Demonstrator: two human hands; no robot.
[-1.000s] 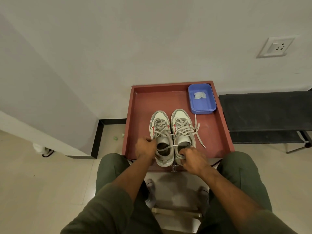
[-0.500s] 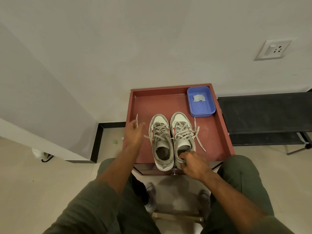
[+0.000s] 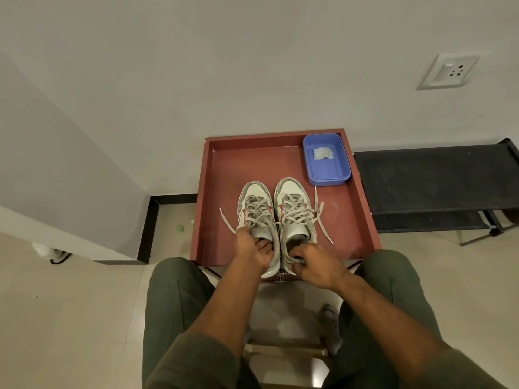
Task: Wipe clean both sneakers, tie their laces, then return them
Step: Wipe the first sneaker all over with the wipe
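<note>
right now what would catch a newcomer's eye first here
The pair of pale sneakers side by side in the middle of the red tray, laces loose and trailing. The left hand grips the left shoe's collar, and the right hand holds the right shoe's heel. A blue tub with a crumpled wipe sits in the tray's far right corner.

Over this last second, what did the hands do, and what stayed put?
The left hand pulled a lace out to the left, then came back to the left sneaker's collar; the lace now lies loose. The right hand kept hold of the right sneaker's heel. Sneakers, blue tub unmoved.
</note>
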